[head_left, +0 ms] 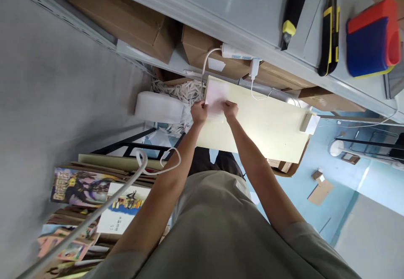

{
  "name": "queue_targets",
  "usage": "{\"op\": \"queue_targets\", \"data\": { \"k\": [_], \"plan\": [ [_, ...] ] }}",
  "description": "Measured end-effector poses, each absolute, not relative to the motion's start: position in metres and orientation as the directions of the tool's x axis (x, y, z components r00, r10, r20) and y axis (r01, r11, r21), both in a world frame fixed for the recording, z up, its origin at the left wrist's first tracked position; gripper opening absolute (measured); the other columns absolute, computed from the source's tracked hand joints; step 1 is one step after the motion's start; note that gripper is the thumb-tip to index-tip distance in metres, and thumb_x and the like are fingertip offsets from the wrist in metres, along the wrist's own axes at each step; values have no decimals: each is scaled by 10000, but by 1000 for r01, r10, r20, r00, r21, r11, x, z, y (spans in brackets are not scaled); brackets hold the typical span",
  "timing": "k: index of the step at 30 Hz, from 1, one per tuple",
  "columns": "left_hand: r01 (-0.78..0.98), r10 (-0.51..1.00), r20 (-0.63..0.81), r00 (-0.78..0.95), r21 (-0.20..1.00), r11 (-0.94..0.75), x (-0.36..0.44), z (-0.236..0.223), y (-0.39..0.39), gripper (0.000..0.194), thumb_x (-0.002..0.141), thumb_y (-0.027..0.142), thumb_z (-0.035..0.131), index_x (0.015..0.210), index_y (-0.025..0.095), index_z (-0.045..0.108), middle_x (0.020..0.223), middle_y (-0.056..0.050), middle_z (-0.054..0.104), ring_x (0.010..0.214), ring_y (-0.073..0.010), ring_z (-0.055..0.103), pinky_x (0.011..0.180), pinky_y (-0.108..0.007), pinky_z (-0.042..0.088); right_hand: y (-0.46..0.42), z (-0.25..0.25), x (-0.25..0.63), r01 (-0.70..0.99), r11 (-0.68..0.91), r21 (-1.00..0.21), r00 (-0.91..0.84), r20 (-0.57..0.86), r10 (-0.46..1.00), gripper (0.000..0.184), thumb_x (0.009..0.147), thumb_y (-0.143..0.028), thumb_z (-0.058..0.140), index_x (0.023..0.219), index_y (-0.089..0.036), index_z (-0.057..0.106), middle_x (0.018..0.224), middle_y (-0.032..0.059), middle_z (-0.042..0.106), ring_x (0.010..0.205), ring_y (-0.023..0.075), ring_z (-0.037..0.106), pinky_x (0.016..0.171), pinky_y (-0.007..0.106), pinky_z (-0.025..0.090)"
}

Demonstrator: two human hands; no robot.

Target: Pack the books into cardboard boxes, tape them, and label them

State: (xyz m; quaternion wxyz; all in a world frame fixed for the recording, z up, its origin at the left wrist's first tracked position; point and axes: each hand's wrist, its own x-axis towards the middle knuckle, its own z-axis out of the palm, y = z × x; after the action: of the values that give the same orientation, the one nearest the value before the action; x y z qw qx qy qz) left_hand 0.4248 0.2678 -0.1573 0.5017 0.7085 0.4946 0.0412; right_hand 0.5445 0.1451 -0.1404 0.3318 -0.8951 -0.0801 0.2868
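Observation:
A pale pinkish sheet of paper (217,94), slightly blurred, is over the left end of the cream-coloured board (268,121). Its left edge is pinched in my left hand (199,112), fingers closed. My right hand (230,109) is closed on the sheet's right side, with the fingertips partly hidden. Both hands are low over the board, a short way apart. At the board's far right end lies a small white-topped stack (311,123).
Above the board, a grey shelf (195,7) carries two utility knives (330,35) and a red-and-blue container (368,41). A white power strip (238,53) hangs along its edge. Shredded paper (179,91) lies left of the board. Books (83,186) and a pale metal rod (85,224) are lower left.

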Motion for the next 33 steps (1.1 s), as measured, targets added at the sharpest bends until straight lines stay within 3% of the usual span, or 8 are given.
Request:
{"op": "queue_targets", "data": {
  "k": [3,6,9,11,15,21,27,33],
  "plan": [
    [659,784,-396,478,751,-23,425,-155,260,132,940,239,705,952,224,836,1111,-158,817,1115,-341,746,1074,-438,541,151,-138,542,-187,-820,-541,855,-501,136,288,977,-305,705,705,-264,620,782,16,683,844,191,603,794,298,524],
    [643,816,-397,420,765,41,424,-147,255,149,926,203,735,1033,231,834,1216,-175,791,1225,-377,725,1140,-476,533,153,-129,546,-244,-795,-555,875,-479,65,58,942,-275,768,950,-217,777,1085,121,806,1016,234,711,971,374,589],
    [608,823,-403,401,789,90,415,-128,255,206,943,193,764,1138,215,825,1264,-175,781,1222,-377,725,1186,-503,521,146,-113,548,-229,-741,-631,905,-418,77,285,925,-272,807,1191,-171,796,1321,202,795,1127,267,748,1130,476,587],
    [569,842,-385,378,814,117,404,-111,254,229,967,180,776,1192,194,819,1255,-155,786,1175,-339,729,1196,-473,512,135,-99,544,-189,-705,-683,915,-384,127,317,943,-285,797,1235,-161,791,1328,202,802,1082,256,765,1143,487,593],
    [537,900,-310,306,837,105,368,-69,241,250,1004,123,743,1240,154,820,1222,-133,789,1063,-274,727,1153,-426,518,104,-74,525,-92,-623,-777,923,-302,240,315,959,-344,796,1210,-155,808,1220,159,836,976,226,768,1019,419,640],
    [501,988,-157,7,855,133,285,-26,182,334,938,106,691,1212,208,853,1115,-95,808,958,-259,740,1068,-422,580,72,-70,478,-41,-525,-850,840,-314,442,401,937,-447,780,1208,-153,796,1152,132,832,973,229,761,895,389,664],
    [405,952,-158,-263,877,258,174,0,93,394,882,129,662,1218,205,854,1102,-82,838,1004,-261,756,1042,-410,596,75,-71,388,50,-430,-901,653,-296,697,493,934,-529,751,1247,-150,785,1177,136,823,1069,250,792,947,409,677],
    [280,835,-133,-534,904,323,72,12,18,411,892,200,643,1247,172,849,1165,-112,850,1066,-268,765,998,-384,598,59,-35,284,56,-283,-958,424,-233,875,519,936,-547,765,1255,-138,758,1147,154,827,1103,273,802,1048,455,665]
  ]
}}
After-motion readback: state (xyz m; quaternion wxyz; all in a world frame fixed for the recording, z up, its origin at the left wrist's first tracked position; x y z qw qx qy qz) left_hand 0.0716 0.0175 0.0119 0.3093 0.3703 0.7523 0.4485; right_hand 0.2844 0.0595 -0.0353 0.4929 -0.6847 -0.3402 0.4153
